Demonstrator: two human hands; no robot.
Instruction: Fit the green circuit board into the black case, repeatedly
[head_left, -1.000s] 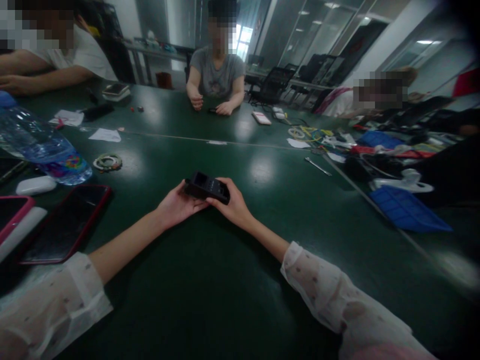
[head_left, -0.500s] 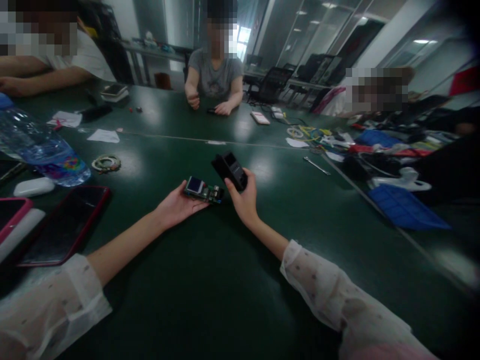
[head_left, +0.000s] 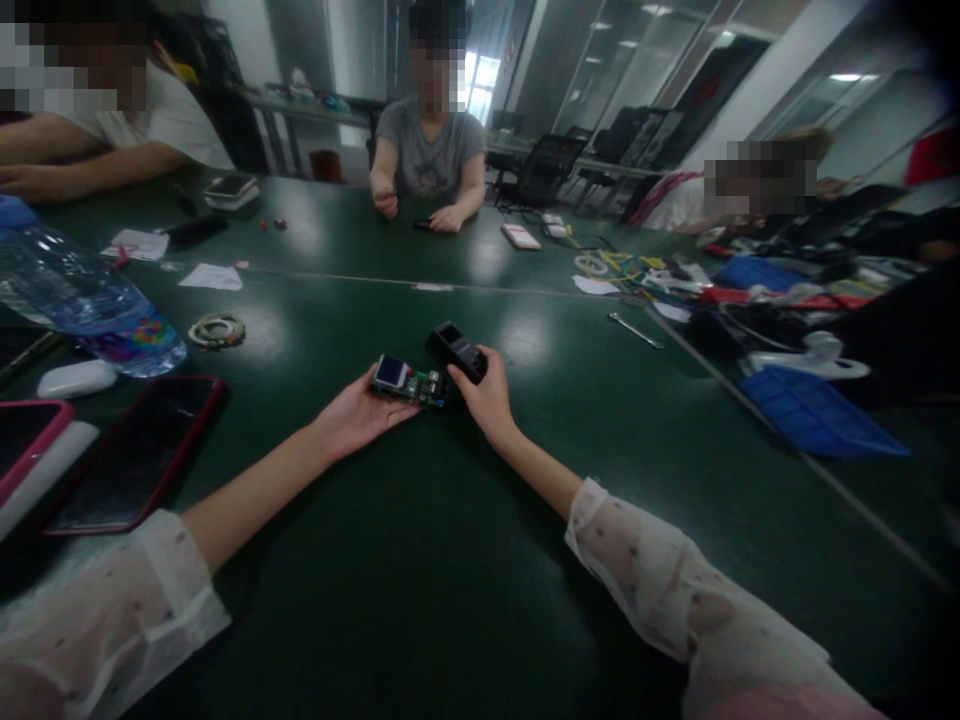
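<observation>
Over the middle of the dark green table (head_left: 420, 560), my left hand (head_left: 355, 415) holds a green circuit board (head_left: 416, 385) with a small square screen on its left part. The fingers lie under the board and the thumb is at its left end. My right hand (head_left: 489, 395) grips a black plastic case (head_left: 456, 350) by its right end, thumb in front. The case is tilted, its far end up and to the left, just behind and above the right end of the board. Whether the two parts touch, I cannot tell.
A water bottle (head_left: 90, 300), a red-edged phone (head_left: 139, 455), a white earphone case (head_left: 77, 379) and a bracelet (head_left: 217, 331) lie left. To the right are a wrench (head_left: 634, 330), a blue tray (head_left: 821, 412) and tangled cables (head_left: 622, 268). A person in grey (head_left: 431, 150) sits opposite.
The black case in my right hand has tipped lower and flatter, its upper end coming down. My left hand and the board have stayed almost where they were.
</observation>
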